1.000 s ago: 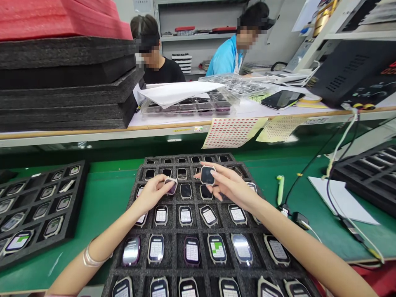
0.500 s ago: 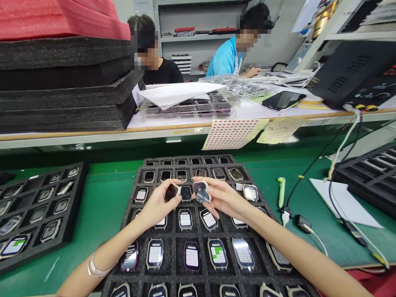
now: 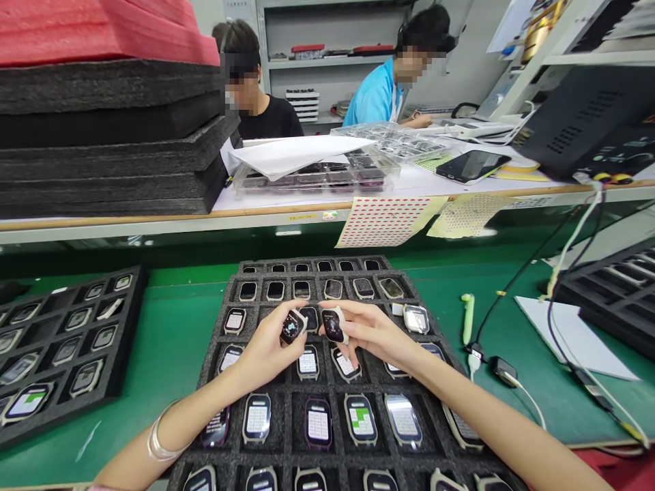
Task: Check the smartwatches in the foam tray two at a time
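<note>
Between the thumb and fingers of my left hand [image 3: 271, 344] is a smartwatch without a strap [image 3: 292, 328], its dark screen lit with a small coloured picture. My right hand [image 3: 373, 333] grips a second smartwatch [image 3: 333, 324], tilted, with its dark screen lit too. Both are held just above a black foam tray [image 3: 279, 389], whose compartments hold many strapless smartwatches. Several of those, such as a purple-rimmed one [image 3: 318, 423], display white grids; one beside it [image 3: 360, 419] has green blocks on its screen. The far rows have dark screens.
A second foam tray of watches [image 3: 115, 368] lies left on the green bench [image 3: 153, 341]. Stacked foam [image 3: 107, 136] stands on the raised shelf. To the right are a green pen [image 3: 467, 319], cables [image 3: 563, 361] and white paper [image 3: 578, 337]. Two people sit beyond.
The screens of both held watches have gone from blank dark to lit. My left hand has turned its watch, bringing the screen into fuller view; my right has tilted its watch slightly.
</note>
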Available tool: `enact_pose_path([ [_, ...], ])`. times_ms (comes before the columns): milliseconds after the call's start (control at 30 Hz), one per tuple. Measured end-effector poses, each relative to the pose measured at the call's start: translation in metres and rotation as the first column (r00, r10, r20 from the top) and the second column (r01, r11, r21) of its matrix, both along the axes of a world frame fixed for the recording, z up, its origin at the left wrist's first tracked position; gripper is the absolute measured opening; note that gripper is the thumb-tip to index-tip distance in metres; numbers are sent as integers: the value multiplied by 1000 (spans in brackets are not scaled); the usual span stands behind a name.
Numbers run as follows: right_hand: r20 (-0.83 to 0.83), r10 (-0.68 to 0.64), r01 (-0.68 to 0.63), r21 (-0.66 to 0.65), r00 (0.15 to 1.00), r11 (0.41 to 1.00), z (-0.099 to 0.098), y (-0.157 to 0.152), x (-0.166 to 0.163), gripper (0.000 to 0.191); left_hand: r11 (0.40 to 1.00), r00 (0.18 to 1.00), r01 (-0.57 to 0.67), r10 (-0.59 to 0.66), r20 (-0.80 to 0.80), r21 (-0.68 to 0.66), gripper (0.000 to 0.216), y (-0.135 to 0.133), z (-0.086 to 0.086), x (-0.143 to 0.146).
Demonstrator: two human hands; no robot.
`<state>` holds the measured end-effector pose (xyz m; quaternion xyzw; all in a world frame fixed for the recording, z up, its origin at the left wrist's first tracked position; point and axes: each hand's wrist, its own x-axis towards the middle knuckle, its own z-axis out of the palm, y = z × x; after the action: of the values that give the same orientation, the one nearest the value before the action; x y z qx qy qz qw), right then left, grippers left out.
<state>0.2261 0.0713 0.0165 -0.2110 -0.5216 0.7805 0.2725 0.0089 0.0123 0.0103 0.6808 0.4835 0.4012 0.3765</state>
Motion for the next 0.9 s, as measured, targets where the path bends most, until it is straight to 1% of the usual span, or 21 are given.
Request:
enact_pose_path([
  [67,17,-23,23,7,1000,1000,0,-1,0,45,1000,999,11,-11,-31,20,41,-1,1,0],
  [133,25,-35,35,18,999,999,0,-2,0,47,1000,999,10,-9,-42,11,42,-2,2,0],
  [200,15,-32,31,34,999,999,1,-3,-1,49,1000,999,4,-4,-34,9,44,-3,4,0],
  [300,2,-15,15,52,1000,999,1,-3,0,45,1000,1000,10,-10,-22,15,42,-2,5,0],
  [367,3,-4,4,43,1000,999,1,-3,1,42,1000,1000,14,-14,-19,12,41,-2,5,0],
  [500,0,9,-9,16,1000,1000,1,-3,2,45,1000,1000,15,-15,6,-2,42,-2,6,0],
  [633,3,-2,2,16,1000,1000,2,-4,1,42,1000,1000,17,-17,-11,-10,40,-2,6,-1],
  [900,24,-11,11,27,1000,1000,3,-4,1,45,1000,999,19,-19,-40,-7,39,-4,6,0],
])
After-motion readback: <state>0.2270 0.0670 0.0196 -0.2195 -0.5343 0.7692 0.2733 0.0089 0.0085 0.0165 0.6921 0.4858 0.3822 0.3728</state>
